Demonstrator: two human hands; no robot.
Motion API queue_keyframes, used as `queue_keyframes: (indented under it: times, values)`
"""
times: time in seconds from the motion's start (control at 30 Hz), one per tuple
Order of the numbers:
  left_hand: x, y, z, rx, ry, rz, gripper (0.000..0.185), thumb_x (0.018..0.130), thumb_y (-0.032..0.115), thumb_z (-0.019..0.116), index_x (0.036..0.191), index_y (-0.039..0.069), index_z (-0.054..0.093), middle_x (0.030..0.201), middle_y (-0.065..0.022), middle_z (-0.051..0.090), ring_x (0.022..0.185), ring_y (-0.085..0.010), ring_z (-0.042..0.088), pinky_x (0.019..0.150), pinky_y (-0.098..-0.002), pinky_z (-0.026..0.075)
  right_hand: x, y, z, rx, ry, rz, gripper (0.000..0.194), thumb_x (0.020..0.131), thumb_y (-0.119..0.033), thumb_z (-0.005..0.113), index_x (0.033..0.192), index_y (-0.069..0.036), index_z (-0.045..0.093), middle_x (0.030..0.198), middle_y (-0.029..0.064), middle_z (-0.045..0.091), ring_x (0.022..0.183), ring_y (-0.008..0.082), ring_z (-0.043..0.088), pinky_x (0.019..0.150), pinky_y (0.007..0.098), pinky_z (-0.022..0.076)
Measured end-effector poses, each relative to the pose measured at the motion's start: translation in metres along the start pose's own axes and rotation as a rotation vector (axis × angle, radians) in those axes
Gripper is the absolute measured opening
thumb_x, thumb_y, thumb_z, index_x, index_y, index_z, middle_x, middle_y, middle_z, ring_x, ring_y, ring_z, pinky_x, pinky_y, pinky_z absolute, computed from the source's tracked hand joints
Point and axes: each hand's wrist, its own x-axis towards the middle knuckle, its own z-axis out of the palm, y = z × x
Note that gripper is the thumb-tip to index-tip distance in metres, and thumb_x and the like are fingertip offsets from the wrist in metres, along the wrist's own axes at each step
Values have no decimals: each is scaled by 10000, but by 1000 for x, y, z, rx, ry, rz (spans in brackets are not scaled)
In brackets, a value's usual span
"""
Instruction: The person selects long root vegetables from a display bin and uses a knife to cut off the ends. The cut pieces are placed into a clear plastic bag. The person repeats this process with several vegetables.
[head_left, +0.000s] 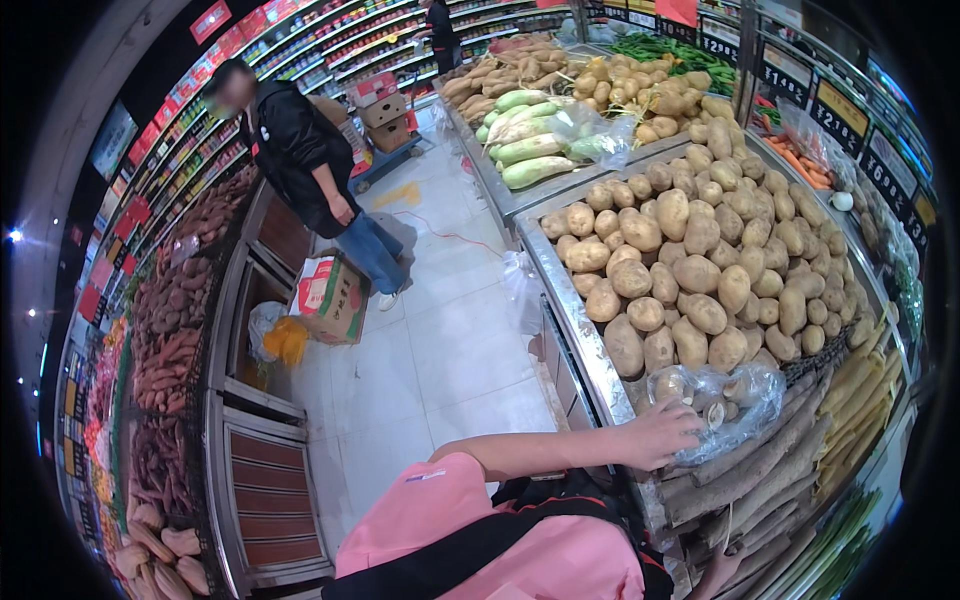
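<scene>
My left hand (664, 436) reaches across to a clear plastic bag (750, 424) and has its bent fingers on the near side of it. Several brown, roundish pieces (715, 412) lie in the bag, some with pale faces; their kind is hard to make out. The bag rests at the near edge of a heap of potatoes (697, 274) and partly over long brown yam roots (750, 469). Low at the right, my right hand (721, 568) is by these roots, partly cut off by the frame; whether it grips one is unclear.
The potato bin has a metal rim (581, 330). Behind it lie green-white radishes (529, 142). Carrots (799, 161) are at the right. Across the tiled aisle (450, 337), a person in a black jacket (300, 150) stands near a cardboard box (330, 300). A cart (386, 157) holds boxes.
</scene>
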Motion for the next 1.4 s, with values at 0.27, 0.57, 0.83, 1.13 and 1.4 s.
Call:
queue_keyframes:
  times: [0.27, 0.57, 0.83, 1.13, 1.4]
  values:
    - [-15, 0, 0, 20, 39, -36, 402, 710, 132, 752, 1071, 85, 583, 1298, -111, 476, 1281, -313, 411, 1104, -543, 247, -13, -25, -19, 21, -89, 67, 884, 651, -401, 848, 1366, -4, 514, 1240, 198, 611, 1107, 298, 586, 941, 406, 466]
    - [-6, -3, 9, -25, -11, -41, 355, 728, 140, 734, 1053, 94, 598, 1266, -112, 489, 1274, -309, 418, 1093, -533, 260, -25, -17, -6, 114, -9, 41, 736, 722, -332, 783, 1340, -16, 538, 1217, 194, 620, 1105, 294, 595, 945, 414, 477]
    - [5, 5, 21, -47, -2, -1, 344, 733, 137, 719, 1060, 110, 615, 1239, -110, 509, 1276, -310, 427, 1088, -538, 273, -21, 4, 1, 385, -70, 109, 657, 778, -319, 729, 1335, -25, 539, 1209, 193, 623, 1109, 292, 604, 947, 421, 490]
    - [-5, -15, 14, -213, 163, 6, 343, 674, 157, 730, 998, 106, 629, 1112, -139, 582, 1065, -370, 532, 881, -482, 426, -74, -1, -33, 1316, -355, 369, 495, 914, -378, 567, 1297, -65, 565, 1241, 147, 616, 1118, 291, 612, 957, 458, 513]
    - [40, 23, -1, -434, -148, -357, 365, 791, 153, 745, 1129, 67, 637, 1211, -131, 602, 1172, -278, 563, 992, -400, 447, -114, -139, -51, 1023, 156, 159, 892, 641, -73, 783, 1431, -6, 376, 1063, 74, 577, 1009, 168, 567, 899, 298, 476]
